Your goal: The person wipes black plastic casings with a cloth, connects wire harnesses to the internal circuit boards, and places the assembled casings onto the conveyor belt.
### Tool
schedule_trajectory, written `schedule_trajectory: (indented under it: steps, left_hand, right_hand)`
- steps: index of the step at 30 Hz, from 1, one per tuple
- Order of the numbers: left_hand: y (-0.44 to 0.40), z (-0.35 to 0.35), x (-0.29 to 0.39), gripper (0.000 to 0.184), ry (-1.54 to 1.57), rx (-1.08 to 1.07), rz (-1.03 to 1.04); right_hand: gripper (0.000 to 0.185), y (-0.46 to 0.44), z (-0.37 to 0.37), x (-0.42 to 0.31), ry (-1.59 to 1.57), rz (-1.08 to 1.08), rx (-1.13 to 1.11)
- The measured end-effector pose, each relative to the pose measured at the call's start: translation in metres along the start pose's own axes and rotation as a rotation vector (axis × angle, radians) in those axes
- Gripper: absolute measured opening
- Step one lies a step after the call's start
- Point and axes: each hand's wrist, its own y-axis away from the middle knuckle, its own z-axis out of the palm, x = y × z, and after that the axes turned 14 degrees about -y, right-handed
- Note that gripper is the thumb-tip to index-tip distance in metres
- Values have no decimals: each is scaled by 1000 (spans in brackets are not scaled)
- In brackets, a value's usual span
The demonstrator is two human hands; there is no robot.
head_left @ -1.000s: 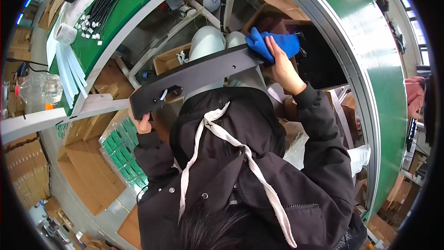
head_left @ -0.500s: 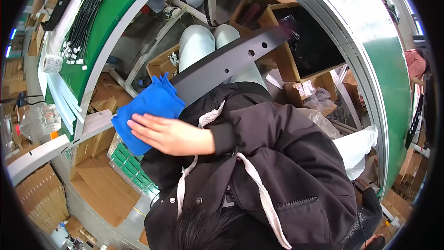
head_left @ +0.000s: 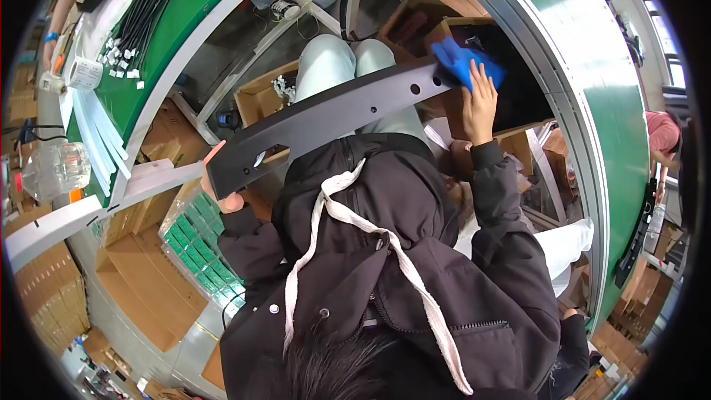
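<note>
A long dark grey panel (head_left: 326,115) with several holes lies slantwise across my lap. My left hand (head_left: 215,181) is closed around the panel's left end, with fingers over its far edge and the thumb at the near corner. At the other end, my right hand (head_left: 480,104) lies over a blue cloth (head_left: 463,63) and presses it onto the panel's right tip. The cloth is bunched and slightly blurred. It hides that end of the panel, and part of my right hand's grip is out of sight.
A green bench (head_left: 167,37) carries black cable ties (head_left: 152,7), a label roll (head_left: 85,74) and pale strips (head_left: 96,130). An open carton (head_left: 511,130) stands beyond my right hand. A white frame bar (head_left: 167,178) runs close to my left hand. A co-worker (head_left: 661,137) is at far right.
My right hand has carried the blue cloth from the panel's left end to its right end. My left hand now shows at the left end, which has swung slightly nearer and left.
</note>
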Motion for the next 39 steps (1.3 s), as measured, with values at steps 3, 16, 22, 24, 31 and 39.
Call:
schedule_trajectory:
  steps: [3, 16, 22, 24, 31, 39]
  left_hand:
    - [-1, 1, 6, 77, -37, 14, -48]
    - [24, 3, 25, 73, 69, 118, -358]
    - [44, -1, -7, 69, 44, 64, -254]
    - [49, -1, -28, 65, -8, 85, -173]
    - [46, -7, -103, 58, 103, 97, -258]
    - [-29, -16, 7, 27, 257, -76, -790]
  right_hand:
    - [39, 2, 18, -16, -66, -66, 113]
    - [43, 0, 52, -305, -627, -685, 9]
    - [40, -2, 60, -261, -643, -818, -71]
    - [38, -12, 60, -214, -616, -725, -30]
    - [25, -41, 24, -1, -195, -322, 308]
    - [31, -82, -60, -40, -301, 220, 612]
